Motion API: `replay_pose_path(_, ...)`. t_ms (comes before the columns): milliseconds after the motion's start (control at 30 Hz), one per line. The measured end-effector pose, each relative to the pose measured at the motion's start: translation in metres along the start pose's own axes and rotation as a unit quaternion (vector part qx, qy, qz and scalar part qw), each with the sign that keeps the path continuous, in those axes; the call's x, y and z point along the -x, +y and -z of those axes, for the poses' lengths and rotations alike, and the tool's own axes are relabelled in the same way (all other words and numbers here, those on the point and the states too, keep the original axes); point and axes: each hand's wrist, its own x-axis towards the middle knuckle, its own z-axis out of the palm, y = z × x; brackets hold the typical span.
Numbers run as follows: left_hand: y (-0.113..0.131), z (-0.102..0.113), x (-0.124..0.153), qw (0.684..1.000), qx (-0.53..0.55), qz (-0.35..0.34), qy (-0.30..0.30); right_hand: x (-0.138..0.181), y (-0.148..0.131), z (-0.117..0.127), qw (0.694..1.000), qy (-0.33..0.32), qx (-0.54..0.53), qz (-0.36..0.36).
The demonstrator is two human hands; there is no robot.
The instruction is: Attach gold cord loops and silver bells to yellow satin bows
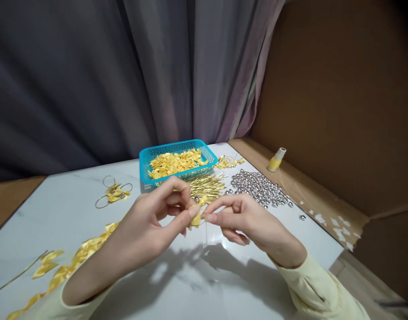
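My left hand [157,218] and my right hand [244,218] meet over the white table [197,275]. Both pinch one small folded yellow ribbon piece [197,216] between thumb and fingers. A small silver bead [196,199] shows just above that piece, by my left fingertips. A thin wire [206,231] hangs down from the pinch. Behind the hands stands a turquoise basket [147,162] filled with folded yellow ribbon pieces [175,162].
A bundle of gold pins [207,184] lies in front of the basket. A heap of silver beads [259,186] spreads at the right. A yellow thread spool [276,160] stands far right. Wire loops with ribbon [115,193] and a long yellow ribbon strip [73,260] lie at left.
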Motion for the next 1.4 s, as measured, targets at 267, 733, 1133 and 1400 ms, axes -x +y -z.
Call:
replay_pose_path(267,-0.007,-0.006,0.001,0.998,-0.065,-0.018,-0.016,0.011,-0.014,0.004,0.994,-0.100,-0.048,-0.020)
replay_pose_path(733,-0.012,-0.012,0.003,0.979,-0.132,-0.087,-0.130,0.022,-0.045,0.007,0.981,-0.005,0.128,0.144)
replay_pose_path(1133,-0.006,-0.007,0.001,0.973,-0.091,-0.108,-0.184,-0.004,-0.024,0.015,0.981,0.024,0.035,0.189)
replay_pose_path(1400,-0.003,-0.005,-0.001,0.962,-0.090,-0.114,-0.230,-0.005,-0.015,0.019,0.988,0.025,-0.013,0.153)
